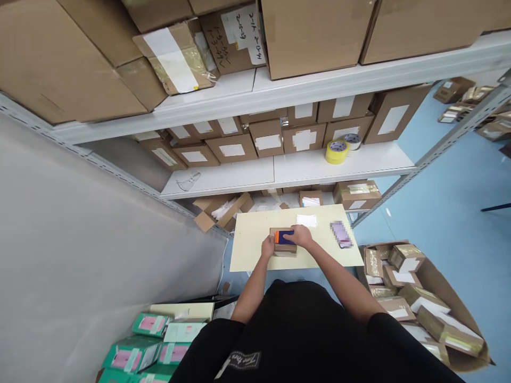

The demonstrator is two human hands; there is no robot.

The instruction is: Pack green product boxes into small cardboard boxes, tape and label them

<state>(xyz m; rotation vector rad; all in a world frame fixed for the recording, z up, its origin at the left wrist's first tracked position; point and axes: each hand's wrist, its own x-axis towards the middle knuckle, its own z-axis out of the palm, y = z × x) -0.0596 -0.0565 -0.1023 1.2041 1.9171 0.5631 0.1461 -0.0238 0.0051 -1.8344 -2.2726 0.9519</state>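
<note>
Hands, left (268, 247) and right (302, 235), grip small box (284, 248); its contents indistinct.

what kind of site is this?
Likely a small warehouse packing station: shelves stacked with labelled cartons, tape rolls, and a big box of sealed parcels beside the table.
</note>
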